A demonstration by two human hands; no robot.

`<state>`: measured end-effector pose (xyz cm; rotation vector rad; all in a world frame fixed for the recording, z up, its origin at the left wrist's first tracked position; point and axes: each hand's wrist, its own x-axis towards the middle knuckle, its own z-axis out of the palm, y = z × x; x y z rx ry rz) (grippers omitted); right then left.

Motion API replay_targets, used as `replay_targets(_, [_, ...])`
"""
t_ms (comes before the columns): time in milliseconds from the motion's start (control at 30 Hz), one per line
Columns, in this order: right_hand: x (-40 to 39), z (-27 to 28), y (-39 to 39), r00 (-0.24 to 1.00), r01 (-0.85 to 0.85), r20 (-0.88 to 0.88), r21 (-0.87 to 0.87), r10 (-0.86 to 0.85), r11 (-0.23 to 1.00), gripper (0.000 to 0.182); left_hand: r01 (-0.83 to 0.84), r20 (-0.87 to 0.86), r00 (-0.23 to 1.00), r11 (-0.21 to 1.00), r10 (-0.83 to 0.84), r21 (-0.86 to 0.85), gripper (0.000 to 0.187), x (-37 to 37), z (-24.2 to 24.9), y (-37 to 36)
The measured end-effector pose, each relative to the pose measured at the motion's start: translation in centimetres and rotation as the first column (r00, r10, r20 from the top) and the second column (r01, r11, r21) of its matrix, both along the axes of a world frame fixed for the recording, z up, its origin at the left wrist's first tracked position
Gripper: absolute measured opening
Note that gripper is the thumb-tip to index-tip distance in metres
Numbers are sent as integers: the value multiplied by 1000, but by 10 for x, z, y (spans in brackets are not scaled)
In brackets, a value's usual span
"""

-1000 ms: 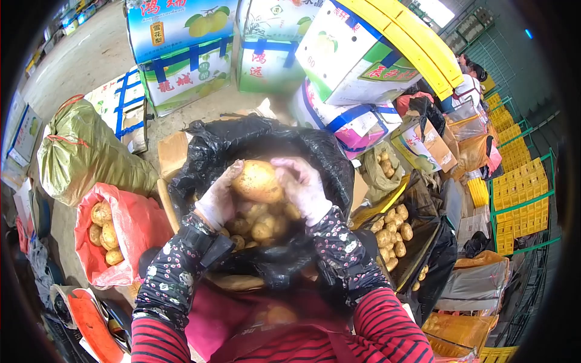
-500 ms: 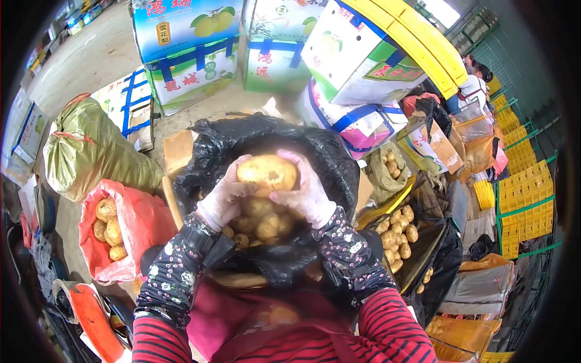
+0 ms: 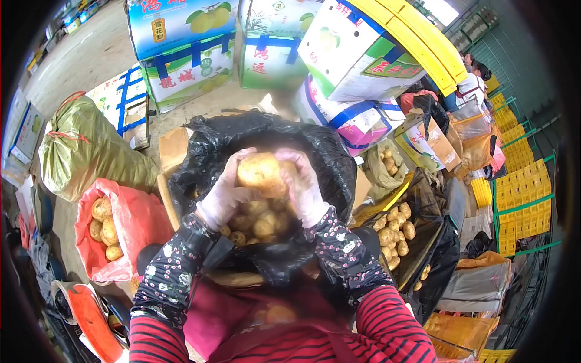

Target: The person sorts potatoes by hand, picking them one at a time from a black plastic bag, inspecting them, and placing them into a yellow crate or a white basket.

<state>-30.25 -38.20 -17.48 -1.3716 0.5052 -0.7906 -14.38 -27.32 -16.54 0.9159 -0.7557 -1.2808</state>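
Note:
Both my hands wear pale gloves and hold one large potato [image 3: 258,172] between them above a black plastic bag [image 3: 321,142]. My left hand [image 3: 225,192] presses its left side, and my right hand [image 3: 302,187] is curled round its right side, slightly blurred. Below the hands, several smaller potatoes [image 3: 264,224] lie inside the bag, whose black edges spread over a cardboard box.
A pink bag [image 3: 142,227] with potatoes and a tied green sack [image 3: 91,151] stand at left. Fruit cartons [image 3: 193,72] are stacked ahead. At right are another black bag with potatoes [image 3: 396,239], yellow crates [image 3: 526,199] and a person [image 3: 472,88] further off.
The large potato has shifted slightly left and appears turned, with a different side showing. My right hand has moved a little left and its fingers have curled further round the potato.

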Motion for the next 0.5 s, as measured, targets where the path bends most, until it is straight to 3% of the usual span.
replay_targets(100, [-1,-6,-10,995,85,-81,312,-63,946,38,-27,395,917,996,60,-87,78,2,2,-1])
replay_targets(133, [-1,12,-3,999,45,-40,498,-29,866,47,-29,524,846,991,96,-134,78,3,4,-1])
replay_targets(233, [-14,32,-5,955,-275,84,615,285,739,55,2,507,859,990,70,-139,73,7,8,0])
replay_targets(267, [-13,30,-4,968,-195,-2,615,249,764,60,7,333,943,997,19,-77,70,6,8,1])
replay_targets(367, [-8,22,10,986,-133,-46,363,160,922,63,58,-174,984,997,-47,59,58,6,-7,-1])
replay_targets(400, [-9,25,13,974,-84,-201,88,100,993,66,58,-175,984,972,-17,229,55,4,15,4])
replay_targets(500, [-6,14,17,950,-79,-312,-151,28,985,73,-8,-295,953,970,-66,-245,106,1,-68,-14])
